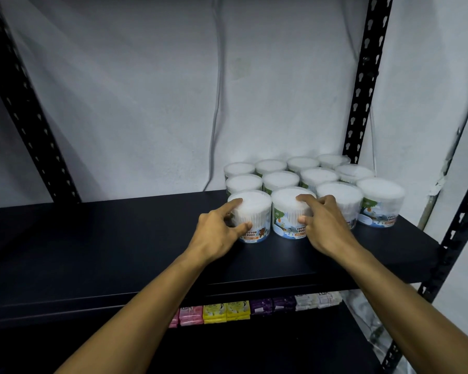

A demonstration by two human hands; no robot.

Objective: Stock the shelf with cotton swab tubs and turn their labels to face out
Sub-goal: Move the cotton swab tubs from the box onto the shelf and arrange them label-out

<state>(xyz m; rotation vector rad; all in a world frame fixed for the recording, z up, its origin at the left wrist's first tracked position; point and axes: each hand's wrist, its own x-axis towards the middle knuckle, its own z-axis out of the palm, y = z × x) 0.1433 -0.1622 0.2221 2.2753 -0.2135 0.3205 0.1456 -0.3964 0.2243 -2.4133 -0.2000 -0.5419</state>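
Fingers of each hand curled round a front-row tub, seemingly gripping: left tub, right tub.

Bare shelf lies open leftward; packed tubs block the right, wall behind

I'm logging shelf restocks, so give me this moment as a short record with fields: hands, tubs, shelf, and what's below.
left hand: left hand grips the front-left tub
right hand: right hand grips the tub beside it
tubs: twelve, in three rows of four, on the right part of the shelf
labels: "Cotton Buds" faces out on the front tubs where visible
shelf: dark shelf, left part bare
below: coloured packets on the lower shelf
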